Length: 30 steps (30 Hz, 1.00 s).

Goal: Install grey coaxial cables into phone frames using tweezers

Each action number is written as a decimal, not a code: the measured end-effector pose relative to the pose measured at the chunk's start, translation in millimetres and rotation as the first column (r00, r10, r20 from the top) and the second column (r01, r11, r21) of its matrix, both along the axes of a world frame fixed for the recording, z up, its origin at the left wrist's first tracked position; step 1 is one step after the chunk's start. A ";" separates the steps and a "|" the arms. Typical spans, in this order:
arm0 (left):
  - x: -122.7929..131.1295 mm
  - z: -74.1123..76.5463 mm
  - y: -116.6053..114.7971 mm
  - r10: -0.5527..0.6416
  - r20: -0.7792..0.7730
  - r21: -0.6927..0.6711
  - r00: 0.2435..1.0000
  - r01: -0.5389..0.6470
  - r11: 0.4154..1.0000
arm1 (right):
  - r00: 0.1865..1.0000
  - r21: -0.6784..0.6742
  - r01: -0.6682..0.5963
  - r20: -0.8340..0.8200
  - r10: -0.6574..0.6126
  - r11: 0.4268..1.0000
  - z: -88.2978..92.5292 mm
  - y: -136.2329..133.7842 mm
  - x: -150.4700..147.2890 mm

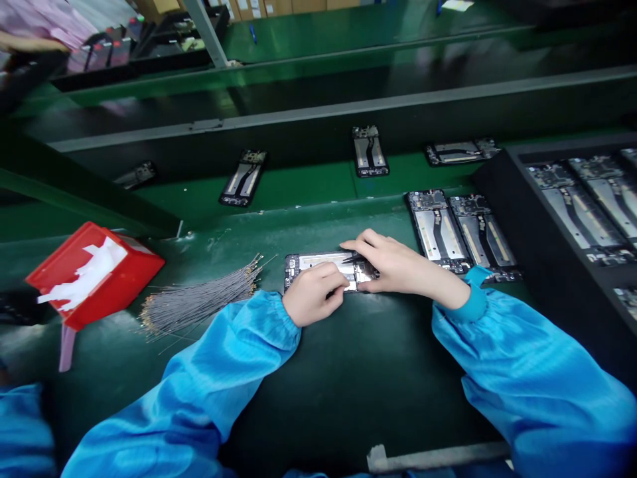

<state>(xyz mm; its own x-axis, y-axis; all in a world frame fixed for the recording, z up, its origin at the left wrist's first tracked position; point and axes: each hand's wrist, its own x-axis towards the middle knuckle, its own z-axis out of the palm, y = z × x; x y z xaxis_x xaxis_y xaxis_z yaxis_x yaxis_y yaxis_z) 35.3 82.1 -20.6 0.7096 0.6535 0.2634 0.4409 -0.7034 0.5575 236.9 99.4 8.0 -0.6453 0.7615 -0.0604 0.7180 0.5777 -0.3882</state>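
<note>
An opened phone [324, 259] lies crosswise on the green bench in front of me, its inner frame and circuit board exposed. My right hand [391, 264] straddles the phone's right end, thumb on the near edge and forefinger on the far edge. A thin dark pointed thing [351, 259] shows under its fingers; I cannot tell whether it is a tool. Curled over the phone's near side is my left hand [317, 292], its fingertips pinched together by the frame. What they pinch is hidden. Left of it lies a bundle of thin grey cables [202, 302].
A red box [107, 299] with white strips stands left. Two opened phones [438, 229] lie right, beside a black tray [540, 265] holding several more. Behind, other opened phones [369, 151] rest on a green strip below a metal rail [308, 114]. Another person's sleeve [24, 431] shows lower left.
</note>
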 end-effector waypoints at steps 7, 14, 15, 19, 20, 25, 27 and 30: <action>2.2 2.9 0.2 0.020 -0.025 -0.012 0.999 -0.020 1.000 | 0.997 0.089 -0.058 0.061 0.052 0.994 -1.2 2.5 -1.2; 1.0 1.9 1.5 0.014 -0.043 -0.032 0.999 -0.015 0.999 | 0.971 0.194 -0.144 0.219 0.100 0.970 4.7 4.8 -9.5; 0.7 1.9 1.7 0.012 -0.040 -0.029 0.999 -0.014 0.999 | 0.967 0.198 -0.146 0.234 0.098 0.969 5.3 4.5 -10.5; -1.4 2.7 3.1 -0.027 -0.019 -0.033 0.999 0.026 0.999 | 0.965 0.134 -0.116 0.249 0.080 0.984 5.0 3.7 -11.3; -2.0 3.1 3.5 -0.045 -0.012 -0.043 0.999 0.044 0.998 | 0.966 0.114 -0.105 0.247 0.074 0.988 4.7 3.8 -11.2; -3.5 3.4 4.9 -0.102 0.009 -0.072 0.995 0.102 0.992 | 0.955 0.057 -0.051 0.294 0.032 0.997 8.6 3.9 -17.0; -3.4 2.5 4.5 -0.109 -0.002 -0.064 0.994 0.109 0.992 | 0.945 0.033 -0.027 0.326 0.015 0.999 12.6 3.1 -21.1; -3.0 2.2 3.2 -0.114 -0.007 -0.038 0.994 0.113 0.993 | 0.946 0.020 0.003 0.324 -0.010 1.000 16.6 1.4 -23.0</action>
